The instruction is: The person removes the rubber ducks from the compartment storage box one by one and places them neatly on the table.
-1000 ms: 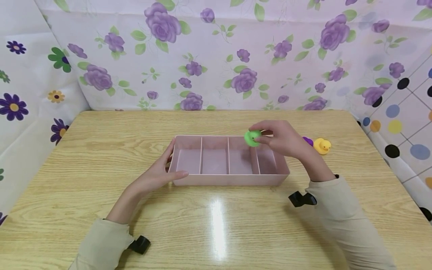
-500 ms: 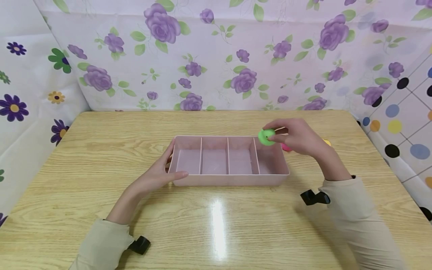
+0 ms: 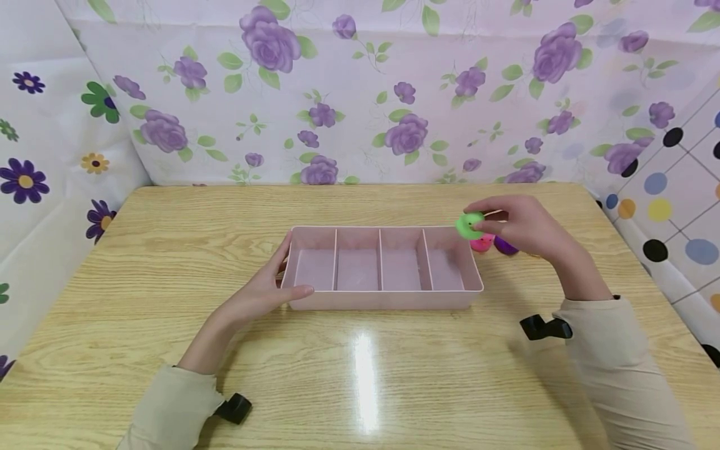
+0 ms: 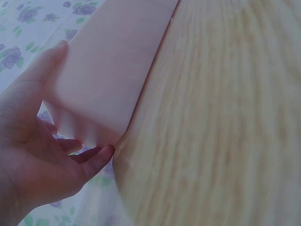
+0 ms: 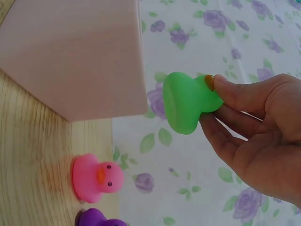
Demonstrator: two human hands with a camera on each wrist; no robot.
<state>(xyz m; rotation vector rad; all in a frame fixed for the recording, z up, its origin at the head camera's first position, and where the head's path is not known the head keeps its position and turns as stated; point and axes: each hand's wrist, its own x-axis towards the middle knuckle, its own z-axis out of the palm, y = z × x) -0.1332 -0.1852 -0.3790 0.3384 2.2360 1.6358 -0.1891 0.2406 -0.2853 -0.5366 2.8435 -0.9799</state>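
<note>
A pale pink box with three dividers stands on the table, its compartments bare inside. My left hand grips its left end, thumb along the front wall and fingers against the end wall. Between the thumb and fingers of my right hand is a green rubber duck, raised by the back right corner of the box. The right wrist view shows the duck's flat base turned toward the box. Just right of the box, a pink rubber duck and a purple rubber duck sit below my right hand.
The wooden table runs back to a flowered cloth. A cloth with coloured dots hangs on the right side, and a daisy-print cloth on the left.
My right hand has carried the green duck rightward, from over the last divider to the box's right end. The yellow duck is now hidden behind that hand. My left hand stays put.
</note>
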